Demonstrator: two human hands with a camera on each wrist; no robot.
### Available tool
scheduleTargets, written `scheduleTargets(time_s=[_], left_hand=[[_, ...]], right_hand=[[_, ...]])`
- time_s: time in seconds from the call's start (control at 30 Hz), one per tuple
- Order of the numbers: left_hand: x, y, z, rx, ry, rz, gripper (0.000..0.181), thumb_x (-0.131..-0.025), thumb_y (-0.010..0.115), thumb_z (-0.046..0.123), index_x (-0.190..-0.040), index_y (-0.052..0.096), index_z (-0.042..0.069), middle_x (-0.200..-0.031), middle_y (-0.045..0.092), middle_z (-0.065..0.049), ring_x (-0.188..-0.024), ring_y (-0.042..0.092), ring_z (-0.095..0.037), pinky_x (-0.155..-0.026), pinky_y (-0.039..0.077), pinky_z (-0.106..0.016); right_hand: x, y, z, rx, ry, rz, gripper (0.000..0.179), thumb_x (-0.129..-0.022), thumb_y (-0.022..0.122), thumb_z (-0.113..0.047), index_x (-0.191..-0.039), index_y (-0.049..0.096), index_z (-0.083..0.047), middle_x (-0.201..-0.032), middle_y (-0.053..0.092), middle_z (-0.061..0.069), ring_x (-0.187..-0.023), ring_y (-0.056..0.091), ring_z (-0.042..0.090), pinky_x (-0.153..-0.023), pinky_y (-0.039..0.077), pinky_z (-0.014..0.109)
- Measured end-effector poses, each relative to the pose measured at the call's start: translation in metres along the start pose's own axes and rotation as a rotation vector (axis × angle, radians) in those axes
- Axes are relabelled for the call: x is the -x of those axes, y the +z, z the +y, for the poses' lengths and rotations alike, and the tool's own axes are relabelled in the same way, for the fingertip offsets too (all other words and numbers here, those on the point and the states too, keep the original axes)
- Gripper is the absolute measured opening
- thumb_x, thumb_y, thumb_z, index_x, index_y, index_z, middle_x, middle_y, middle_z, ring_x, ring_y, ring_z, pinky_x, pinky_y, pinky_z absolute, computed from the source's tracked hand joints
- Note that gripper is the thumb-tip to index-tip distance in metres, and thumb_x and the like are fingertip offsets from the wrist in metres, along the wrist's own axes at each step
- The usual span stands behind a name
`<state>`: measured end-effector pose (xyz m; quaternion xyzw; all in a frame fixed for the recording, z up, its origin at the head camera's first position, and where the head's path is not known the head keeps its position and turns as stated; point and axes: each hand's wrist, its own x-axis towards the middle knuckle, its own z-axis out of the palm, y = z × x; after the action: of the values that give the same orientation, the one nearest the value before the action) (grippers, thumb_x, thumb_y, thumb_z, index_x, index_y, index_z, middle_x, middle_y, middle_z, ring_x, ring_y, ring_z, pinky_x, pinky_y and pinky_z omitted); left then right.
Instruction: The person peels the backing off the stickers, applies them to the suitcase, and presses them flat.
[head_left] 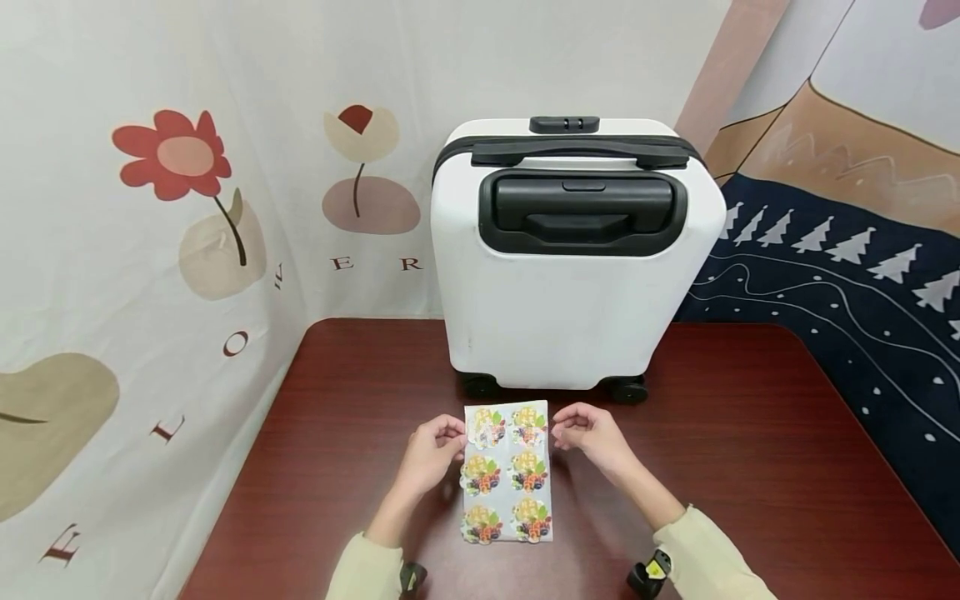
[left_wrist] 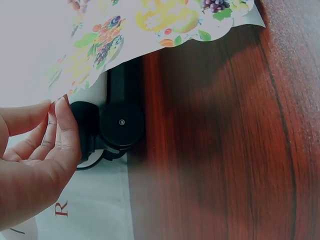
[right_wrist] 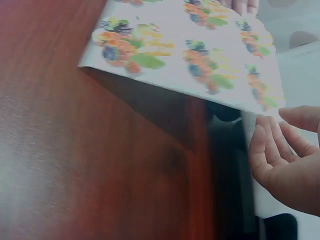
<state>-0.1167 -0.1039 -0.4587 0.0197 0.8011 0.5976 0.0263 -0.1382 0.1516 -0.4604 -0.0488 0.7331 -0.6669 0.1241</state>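
Note:
A white sheet of fruit stickers (head_left: pixel 497 487) is held just above the table in front of the suitcase, its near end close to the tabletop. Several colourful fruit clusters are printed on it in two columns. My left hand (head_left: pixel 432 457) pinches its left edge near the far end, thumb against fingertip, as the left wrist view shows. On the opposite side, my right hand (head_left: pixel 596 437) pinches the far right corner between thumb and fingers. A white suitcase (head_left: pixel 558 312) stands upright just beyond the sheet, apart from both hands.
Black wheels (head_left: pixel 628 390) carry the suitcase on the dark red wooden table (head_left: pixel 337 400). A black carry handle (head_left: pixel 577 150) runs across its top. Behind hangs a printed cloth (head_left: pixel 285 125) with flowers and letters; a dark tree pattern (head_left: pixel 832 275) is at the right.

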Motion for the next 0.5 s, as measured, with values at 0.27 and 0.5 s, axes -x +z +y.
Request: scheduleTargets(time_s=[0.27, 0.5], left_hand=[[0.004, 0.002, 0.008, -0.008, 0.01, -0.038, 0.005, -0.085, 0.058, -0.002, -0.087, 0.057, -0.006, -0.077, 0.059, -0.011, -0.071, 0.06, -0.025, -0.064, 0.053, -0.038], [0.007, 0.006, 0.018, -0.019, 0.04, -0.075, 0.001, -0.085, 0.058, -0.002, -0.085, 0.059, -0.003, -0.077, 0.059, -0.012, -0.069, 0.06, -0.029, -0.064, 0.053, -0.04]], right_hand=[[-0.003, -0.001, -0.027, 0.04, -0.06, -0.017, 0.022, -0.084, 0.062, 0.001, -0.101, 0.056, 0.013, -0.09, 0.06, 0.025, -0.075, 0.062, 0.026, -0.069, 0.052, 0.036], [-0.004, 0.016, -0.039, 0.107, -0.127, -0.114, 0.019, -0.084, 0.062, -0.001, -0.098, 0.059, 0.01, -0.087, 0.06, 0.025, -0.078, 0.059, 0.037, -0.069, 0.051, 0.042]])
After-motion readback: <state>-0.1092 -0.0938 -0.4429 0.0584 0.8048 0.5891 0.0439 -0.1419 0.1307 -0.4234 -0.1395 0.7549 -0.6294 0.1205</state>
